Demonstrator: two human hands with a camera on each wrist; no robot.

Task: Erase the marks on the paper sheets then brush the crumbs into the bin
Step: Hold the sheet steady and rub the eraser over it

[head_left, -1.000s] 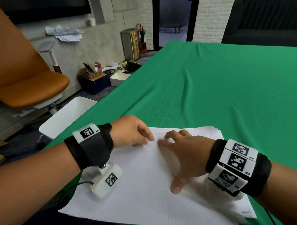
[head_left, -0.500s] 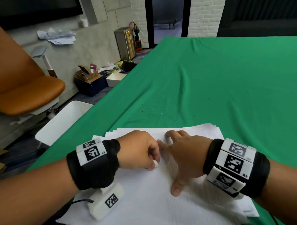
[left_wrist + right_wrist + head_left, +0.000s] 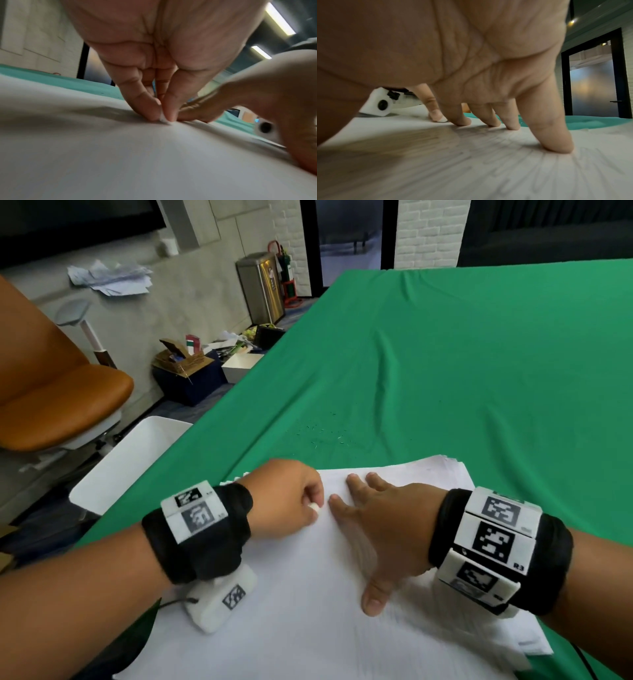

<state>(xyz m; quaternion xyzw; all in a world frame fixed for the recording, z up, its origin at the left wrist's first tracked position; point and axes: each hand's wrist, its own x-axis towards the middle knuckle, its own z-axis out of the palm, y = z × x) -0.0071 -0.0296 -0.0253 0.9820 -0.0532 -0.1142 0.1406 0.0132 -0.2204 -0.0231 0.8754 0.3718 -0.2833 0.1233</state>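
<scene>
White bin beside table, contents hidden, crumbs on cloth

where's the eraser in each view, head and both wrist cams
Head: the eraser is a white nub left of centre, pinched in the left hand, beside the right hand's fingertips.
Left wrist: eraser at centre, between thumb and finger, tip on the paper.
Right wrist: eraser left of centre, behind the right fingers.
Shared landmark: the green cloth past the paper's far edge.
</scene>
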